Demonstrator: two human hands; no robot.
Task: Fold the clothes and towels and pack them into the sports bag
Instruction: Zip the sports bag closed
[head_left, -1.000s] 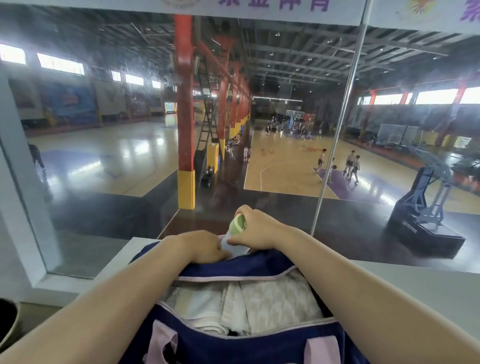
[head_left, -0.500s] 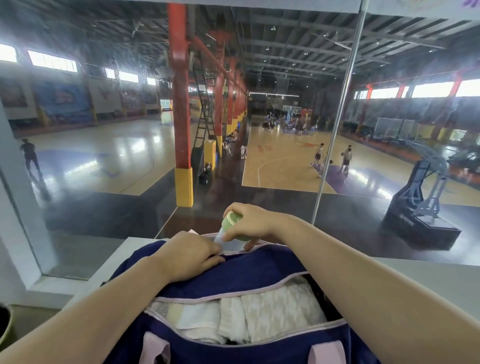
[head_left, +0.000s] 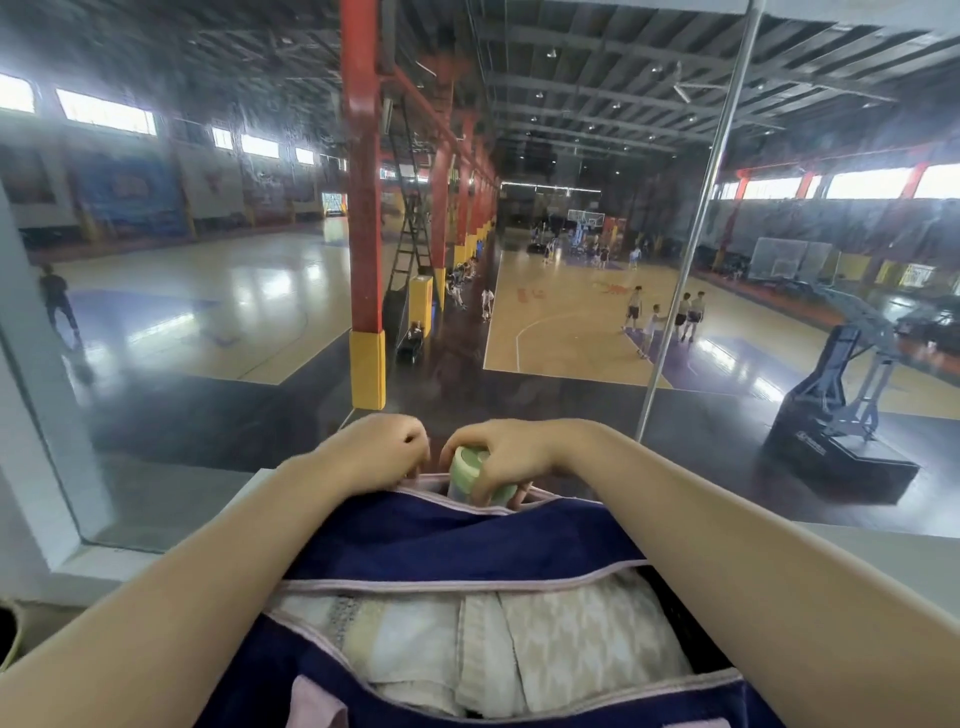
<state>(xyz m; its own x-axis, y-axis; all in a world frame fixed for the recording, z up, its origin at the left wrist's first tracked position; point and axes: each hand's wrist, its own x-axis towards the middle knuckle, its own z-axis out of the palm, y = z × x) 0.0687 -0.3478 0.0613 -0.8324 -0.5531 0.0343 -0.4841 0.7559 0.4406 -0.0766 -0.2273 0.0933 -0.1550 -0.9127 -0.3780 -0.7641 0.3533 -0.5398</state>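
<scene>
Towels (head_left: 483, 649), soft, white and woven, are lying folded in the open main compartment of the navy bag (head_left: 467, 540) with its pink piping, nearest the camera on the pale bench (head_left: 883, 561). Beyond them, the right hand (head_left: 519, 457) is gripping a smooth green bottle (head_left: 467, 470), now sunk lower into the far pocket than a second ago, while the left hand (head_left: 379, 457), having shifted over, is pinching that pocket's edge, so packing is looking nearly done.
</scene>
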